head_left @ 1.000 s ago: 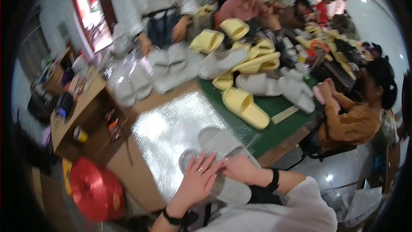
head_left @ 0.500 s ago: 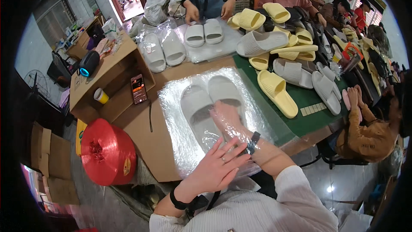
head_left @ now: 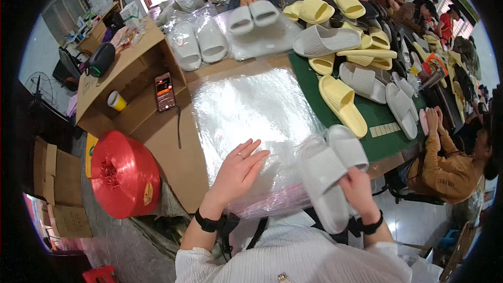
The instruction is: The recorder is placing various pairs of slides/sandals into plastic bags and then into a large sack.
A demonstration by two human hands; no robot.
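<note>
My right hand [head_left: 360, 195] grips a pair of pale grey slippers [head_left: 331, 170] stacked together, low and right of centre. The slippers sit partly inside a clear plastic bag [head_left: 283, 183] whose open end my left hand [head_left: 237, 170] holds, fingers spread flat on the film. A stack of clear bags [head_left: 251, 107] lies flat on the brown table just beyond both hands.
A red twine spool [head_left: 124, 173] stands at the left. An open cardboard box [head_left: 133, 81] holds a phone [head_left: 164, 91] and a yellow cup [head_left: 117, 100]. Bagged white slippers [head_left: 196, 42] lie farther back. Yellow and grey slippers [head_left: 340, 99] crowd the green mat on the right. Other people sit at the far and right sides.
The grey slippers were lying flat on the bag stack under my hands. Now my right hand has lifted them to the right and my left hand holds the bag around them.
</note>
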